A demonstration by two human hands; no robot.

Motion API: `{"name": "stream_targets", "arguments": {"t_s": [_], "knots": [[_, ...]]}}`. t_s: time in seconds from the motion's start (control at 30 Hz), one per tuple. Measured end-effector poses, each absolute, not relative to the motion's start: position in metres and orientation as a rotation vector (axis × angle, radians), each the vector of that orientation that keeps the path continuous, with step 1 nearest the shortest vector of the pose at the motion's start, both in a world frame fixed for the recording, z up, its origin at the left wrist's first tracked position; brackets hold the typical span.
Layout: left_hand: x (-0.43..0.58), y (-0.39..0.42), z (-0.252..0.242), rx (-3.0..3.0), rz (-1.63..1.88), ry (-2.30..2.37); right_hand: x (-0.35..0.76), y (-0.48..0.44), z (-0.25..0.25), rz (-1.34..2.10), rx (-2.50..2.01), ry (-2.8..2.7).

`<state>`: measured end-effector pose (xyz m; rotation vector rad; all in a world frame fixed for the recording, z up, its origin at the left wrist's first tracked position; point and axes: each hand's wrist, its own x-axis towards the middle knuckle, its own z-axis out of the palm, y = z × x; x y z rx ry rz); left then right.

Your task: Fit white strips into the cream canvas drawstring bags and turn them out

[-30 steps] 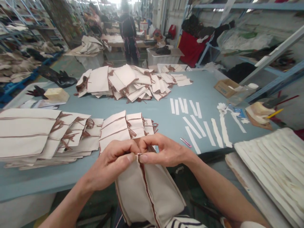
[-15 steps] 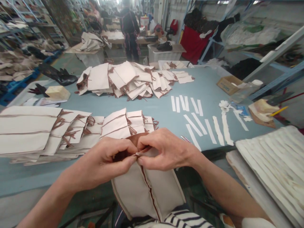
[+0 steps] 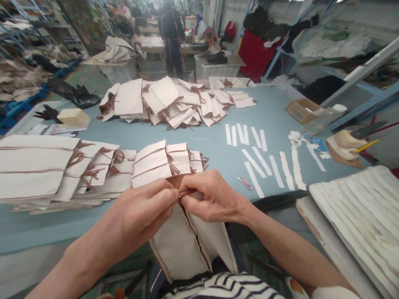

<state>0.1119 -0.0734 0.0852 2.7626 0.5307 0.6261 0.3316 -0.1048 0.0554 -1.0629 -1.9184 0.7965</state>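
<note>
Cream canvas bag (image 3: 183,245) with a dark brown seam down its middle hangs upright just in front of the near edge of the pale blue work table (image 3: 274,108), over the person's striped lap. Both hands meet at its top rim. The left hand (image 3: 140,216) comes in from the lower left with thumb and fingers pressed together, pinching the brown-edged rim where the seam ends. The right hand (image 3: 212,199) faces it, its fingers curled tight and clamped on the same rim, so the two sets of fingertips touch. On the table just beyond the hands lies a fanned row of flat cream bags with brown cords (image 3: 62,170), running off to the left. Farther back sits a loose heap of similar cream bags (image 3: 168,104). To the right of the hands lie narrow white strips (image 3: 255,158) in rows, with a small pink tool (image 3: 245,182) beside the nearest strip. An open cardboard box (image 3: 301,110) stands near the table's right edge. A person in dark clothes (image 3: 171,33) stands well beyond the table.
</note>
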Motion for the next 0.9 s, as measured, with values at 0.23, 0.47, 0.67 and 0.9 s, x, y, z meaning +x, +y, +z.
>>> {"name": "stream_targets", "arguments": {"t_s": [0.23,0.47,0.67,0.9], "knots": [[0.102,-0.066,0.066,3.014,0.668,0.339,0.324,-0.101,0.035,1.355,-1.002,-1.533],[0.107,-0.063,0.071,3.082,0.640,0.248,0.327,-0.098,0.030,1.645,-0.954,-1.424],[0.104,-0.071,0.068,2.763,0.714,0.446,0.326,-0.106,0.040,1.391,-1.007,-1.566],[0.096,-0.064,0.081,2.315,0.350,0.617,0.327,-0.119,0.051,0.887,-0.989,-1.853]]}}
